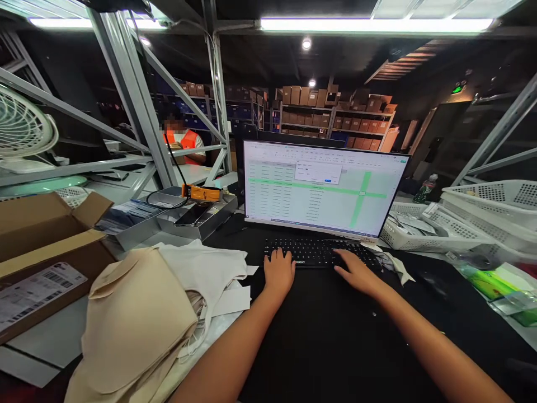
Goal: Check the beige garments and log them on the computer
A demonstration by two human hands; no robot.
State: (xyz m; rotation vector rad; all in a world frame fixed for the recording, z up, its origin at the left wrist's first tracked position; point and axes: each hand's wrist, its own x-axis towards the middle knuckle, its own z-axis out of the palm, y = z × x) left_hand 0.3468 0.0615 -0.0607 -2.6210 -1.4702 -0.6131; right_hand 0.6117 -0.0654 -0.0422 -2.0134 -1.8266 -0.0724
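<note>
Keyboard (312, 261): on the black worktop (327, 336), before the screen (268, 210).
Left hand (279, 272): your grip is loose, fingers on the keyboard, holding nothing.
Right hand (356, 271): your grip is spread wide at the keyboard's right part, holding nothing.
Screen: the sheet (272, 183) is up; the pop-up (319, 172) seems left to deal with.
Worktop: tan cloth (138, 319) on your left.
Room: dim, with boxes (312, 97) on shelves (308, 108).

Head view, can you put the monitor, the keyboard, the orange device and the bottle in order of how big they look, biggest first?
1. Monitor
2. Keyboard, partly covered by the left hand and right hand
3. Orange device and bottle: too alike to rank
</note>
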